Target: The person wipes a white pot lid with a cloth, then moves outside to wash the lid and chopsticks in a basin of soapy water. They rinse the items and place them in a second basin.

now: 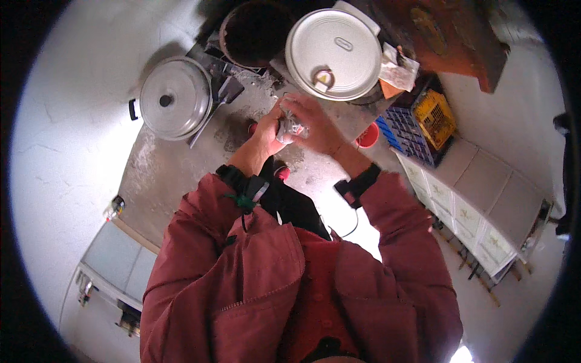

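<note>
Both my hands meet in front of my chest over the concrete floor (pixel 175 175). My left hand (pixel 267 128) and my right hand (pixel 315 124) are closed together around a small crumpled grey-white object (pixel 292 127), maybe a wrapper or cloth; what it is stays unclear. I wear red sleeves and a dark band on each wrist. Just beyond my hands sits a large round white lid (pixel 333 53) on a pot.
A silver lidded pot (pixel 174 97) stands at the left, with a dark open pot (pixel 255 31) behind. Blue and yellow crates (pixel 423 124) lie at the right beside a tiled ledge (pixel 484 206). A small red cup (pixel 367 137) is on the floor. White walls surround.
</note>
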The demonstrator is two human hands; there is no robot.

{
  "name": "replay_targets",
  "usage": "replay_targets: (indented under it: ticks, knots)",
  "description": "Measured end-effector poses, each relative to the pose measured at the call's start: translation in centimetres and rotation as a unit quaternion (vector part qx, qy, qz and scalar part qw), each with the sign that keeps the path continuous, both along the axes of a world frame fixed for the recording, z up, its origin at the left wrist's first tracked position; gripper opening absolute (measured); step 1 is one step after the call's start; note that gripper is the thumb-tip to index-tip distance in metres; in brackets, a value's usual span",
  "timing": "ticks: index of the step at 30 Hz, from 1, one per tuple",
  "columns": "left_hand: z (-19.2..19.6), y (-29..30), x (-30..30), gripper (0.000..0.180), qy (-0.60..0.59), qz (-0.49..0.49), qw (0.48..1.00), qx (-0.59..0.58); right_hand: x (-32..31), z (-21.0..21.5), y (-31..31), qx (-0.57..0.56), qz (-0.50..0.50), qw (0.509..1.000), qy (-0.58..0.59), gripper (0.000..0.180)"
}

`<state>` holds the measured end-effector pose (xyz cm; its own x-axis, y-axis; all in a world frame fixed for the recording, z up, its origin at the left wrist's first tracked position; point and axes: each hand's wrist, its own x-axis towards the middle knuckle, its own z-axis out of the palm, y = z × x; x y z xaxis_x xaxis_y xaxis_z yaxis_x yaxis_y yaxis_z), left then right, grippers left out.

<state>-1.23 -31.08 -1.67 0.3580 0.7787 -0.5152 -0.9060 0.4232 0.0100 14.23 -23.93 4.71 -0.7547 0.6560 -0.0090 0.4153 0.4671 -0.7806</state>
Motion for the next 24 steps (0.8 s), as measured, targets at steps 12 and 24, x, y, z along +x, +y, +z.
replay_targets:
  ticks: [12,24]
  knots:
    - [7.1,-3.2,6.5,0.061,0.243,-0.367,0.896,0.067,11.0,-2.4,-11.0,-0.248,-0.366,0.897,-0.019,0.052]
    - [9.0,2.0,0.2,0.038,0.54,-0.443,0.662,0.27,25.7,-5.4,-25.8,-0.447,-0.519,0.727,0.046,0.039]
